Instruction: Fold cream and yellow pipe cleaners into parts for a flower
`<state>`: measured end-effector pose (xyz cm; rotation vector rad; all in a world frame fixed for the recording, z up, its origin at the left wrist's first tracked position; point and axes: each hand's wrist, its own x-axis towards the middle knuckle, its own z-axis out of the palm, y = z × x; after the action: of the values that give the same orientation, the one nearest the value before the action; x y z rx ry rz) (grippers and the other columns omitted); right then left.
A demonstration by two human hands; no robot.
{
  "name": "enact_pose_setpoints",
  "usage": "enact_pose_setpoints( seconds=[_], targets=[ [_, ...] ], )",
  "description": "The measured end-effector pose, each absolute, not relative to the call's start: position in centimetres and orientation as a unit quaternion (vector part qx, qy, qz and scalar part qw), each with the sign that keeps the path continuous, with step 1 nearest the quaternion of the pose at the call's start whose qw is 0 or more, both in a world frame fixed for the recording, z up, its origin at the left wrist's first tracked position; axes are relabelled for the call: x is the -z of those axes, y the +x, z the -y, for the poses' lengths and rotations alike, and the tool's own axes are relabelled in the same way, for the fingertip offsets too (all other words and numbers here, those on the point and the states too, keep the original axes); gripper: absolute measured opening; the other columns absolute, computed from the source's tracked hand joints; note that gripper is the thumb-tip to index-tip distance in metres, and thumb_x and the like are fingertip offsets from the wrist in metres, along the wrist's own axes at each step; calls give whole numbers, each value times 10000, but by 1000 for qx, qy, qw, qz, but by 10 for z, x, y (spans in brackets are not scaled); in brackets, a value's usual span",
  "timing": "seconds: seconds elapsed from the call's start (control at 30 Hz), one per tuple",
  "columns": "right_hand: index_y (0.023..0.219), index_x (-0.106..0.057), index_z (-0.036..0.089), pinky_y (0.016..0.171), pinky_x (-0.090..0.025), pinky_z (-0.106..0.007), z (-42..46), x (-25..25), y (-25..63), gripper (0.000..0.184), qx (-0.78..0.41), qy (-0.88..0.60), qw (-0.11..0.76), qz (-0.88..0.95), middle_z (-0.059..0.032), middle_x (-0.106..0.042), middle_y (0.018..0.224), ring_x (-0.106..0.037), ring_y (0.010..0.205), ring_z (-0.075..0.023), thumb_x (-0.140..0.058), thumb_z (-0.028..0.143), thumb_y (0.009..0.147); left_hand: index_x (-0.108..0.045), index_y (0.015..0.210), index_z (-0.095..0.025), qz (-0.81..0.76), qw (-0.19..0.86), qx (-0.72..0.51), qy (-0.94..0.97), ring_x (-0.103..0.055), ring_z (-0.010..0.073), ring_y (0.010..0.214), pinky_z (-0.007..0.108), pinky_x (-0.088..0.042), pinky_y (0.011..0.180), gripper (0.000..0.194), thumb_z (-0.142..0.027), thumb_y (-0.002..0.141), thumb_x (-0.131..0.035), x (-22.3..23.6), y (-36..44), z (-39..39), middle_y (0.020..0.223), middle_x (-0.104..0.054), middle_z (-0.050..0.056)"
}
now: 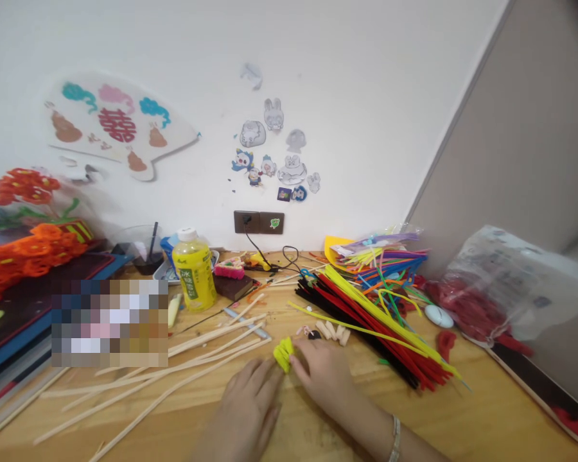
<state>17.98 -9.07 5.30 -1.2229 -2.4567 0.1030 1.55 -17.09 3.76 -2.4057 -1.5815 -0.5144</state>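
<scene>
A small folded piece of yellow pipe cleaner is on the wooden table between my two hands. My right hand pinches its right side with thumb and bent fingers. At its lower left edge are the fingertips of my left hand, closed together against it; the exact grip is partly hidden. Just beyond my right hand lie several short wooden pegs and a small black piece. To the right spreads a bundle of long yellow, red and black pipe cleaners.
Long thin wooden strips lie at left. A yellow drink bottle stands behind them. Orange pipe-cleaner flowers rest at far left. More coloured pipe cleaners and a plastic bag are at right. A cable hangs from the wall socket.
</scene>
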Motion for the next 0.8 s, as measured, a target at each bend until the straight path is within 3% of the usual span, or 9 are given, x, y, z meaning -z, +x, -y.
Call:
enact_pose_setpoints(
  seconds=[0.13, 0.27, 0.47, 0.67, 0.8],
  targets=[
    [1006, -608, 187, 658, -392, -253, 90, -54, 176, 230, -86, -449, 187, 870, -60, -675, 868, -609, 783, -188, -488, 208, 812, -559, 1167, -170, 542, 125, 189, -809, -616, 290, 1004, 436, -554, 782, 412, -201, 757, -545, -32, 15, 169, 1137, -658, 105],
    [888, -630, 181, 700, -390, -254, 91, -54, 174, 159, -105, -421, 207, 877, -52, -647, 868, -574, 817, -177, -496, 175, 803, -631, 1066, -163, 556, 103, 237, -790, -641, 298, 954, 440, -564, 751, 329, -264, 760, -564, -35, 16, 165, 1058, -695, 123],
    [803, -631, 178, 717, -394, -243, 98, -54, 170, 113, -175, -425, 254, 851, -36, -616, 844, -548, 809, -159, -534, 132, 772, -681, 937, -224, 550, -39, 378, -744, -682, 195, 835, 328, -559, 753, 302, -98, 784, -452, -50, 14, 157, 931, -735, 69],
    [703, -592, 159, 650, -396, -235, 104, -49, 163, 83, -295, -412, 315, 803, 11, -575, 670, -516, 661, -133, -567, 80, 705, -700, 865, -232, 559, -171, 431, -687, -685, 206, 816, 340, -551, 743, 195, -174, 756, -549, -57, 15, 157, 874, -742, 54],
    [623, -548, 151, 627, -403, -227, 104, -43, 160, 116, -359, -368, 365, 776, 29, -543, 629, -498, 622, -117, -604, 53, 647, -700, 691, -207, 565, -225, 480, -632, -683, 230, 811, 360, -550, 737, 104, -260, 719, -616, -56, 14, 156, 828, -734, 66]
  ],
)
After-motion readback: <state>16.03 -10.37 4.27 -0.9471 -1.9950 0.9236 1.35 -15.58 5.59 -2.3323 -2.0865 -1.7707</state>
